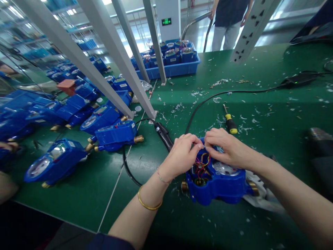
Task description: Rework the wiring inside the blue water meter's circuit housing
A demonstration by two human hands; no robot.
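Observation:
A blue meter housing (223, 189) with brass ends lies in front of me, its top open. Red, yellow and black wires (202, 165) show in its left compartment, and a round dial (224, 168) sits to their right. Above the wires, my left hand (184, 151) is closed, thumb and forefinger pinched at the housing's far edge. My right hand (225, 146) is pinched close beside it, over the dial's far side. Something thin and pale shows between the two sets of fingertips, too small to make out.
A black power driver (163, 136) with a cable lies left of my hands; a yellow-black screwdriver (230, 123) lies beyond them. More blue meters (116, 133) crowd the left. Grey posts (122, 59) rise before a blue crate (179, 69). Another person (229, 21) stands beyond the table.

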